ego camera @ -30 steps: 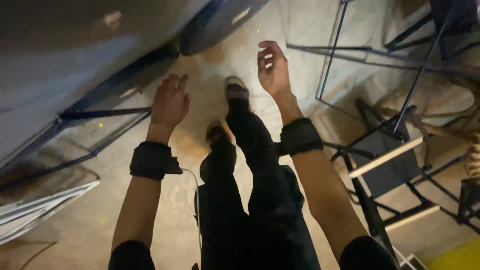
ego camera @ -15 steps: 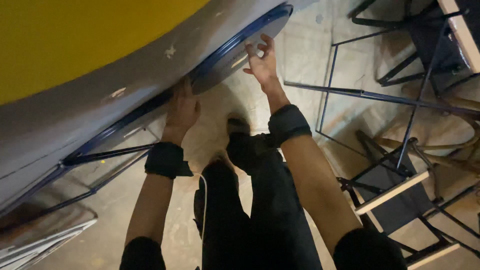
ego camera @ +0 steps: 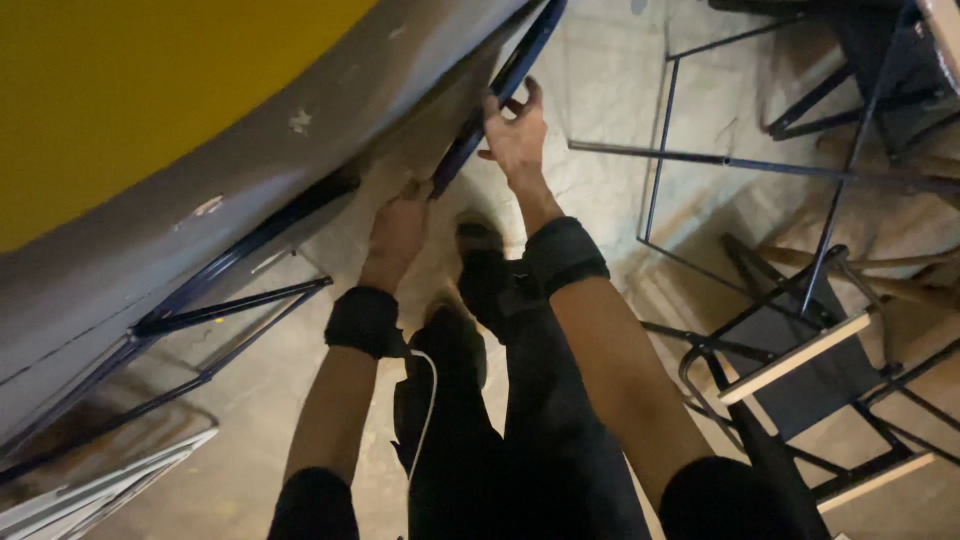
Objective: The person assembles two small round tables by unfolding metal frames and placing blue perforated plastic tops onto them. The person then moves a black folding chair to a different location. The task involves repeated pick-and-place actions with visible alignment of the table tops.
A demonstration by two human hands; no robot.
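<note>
Head view: left hand point(ego camera: 398, 232) and right hand point(ego camera: 517, 138) grasping table rim point(ego camera: 500, 85); bare floor point(ego camera: 600, 90) beyond.

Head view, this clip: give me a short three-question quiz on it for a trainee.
1. True or false: both hands are on the dark blue metal frame under the big tilted table.
2. Which hand reaches higher in the picture: A left hand, B right hand?
3. Fill in: each wrist carries a black ____.

Key: 1 true, though the left hand's grip is partly hidden. 2 B. 3 band.
</note>
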